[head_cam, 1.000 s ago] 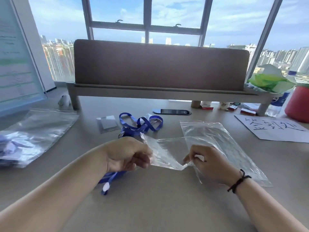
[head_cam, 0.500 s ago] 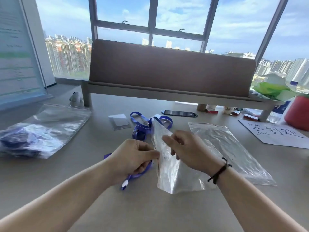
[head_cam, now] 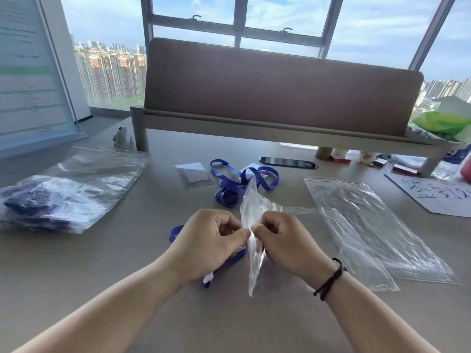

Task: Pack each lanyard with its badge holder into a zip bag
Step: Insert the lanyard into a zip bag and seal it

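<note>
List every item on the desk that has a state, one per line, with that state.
zip bag in hands: held on edge, pinched by both hands
left hand: pinching the bag, blue lanyard under it
right hand: pinching the bag
spare zip bags: flat, apparently empty
lanyard pile: loose, unpacked
badge holder: flat, unpacked
big bag at left: filled, lying down
phone: screen dark

This is a high-rise office. A brown fabric desk divider stands across the far side of the grey surface. Behind the divider, tall framed windows look out over apartment towers. Left of the divider stands a printed notice board; just below it a cable grommet sits in the surface.
</note>
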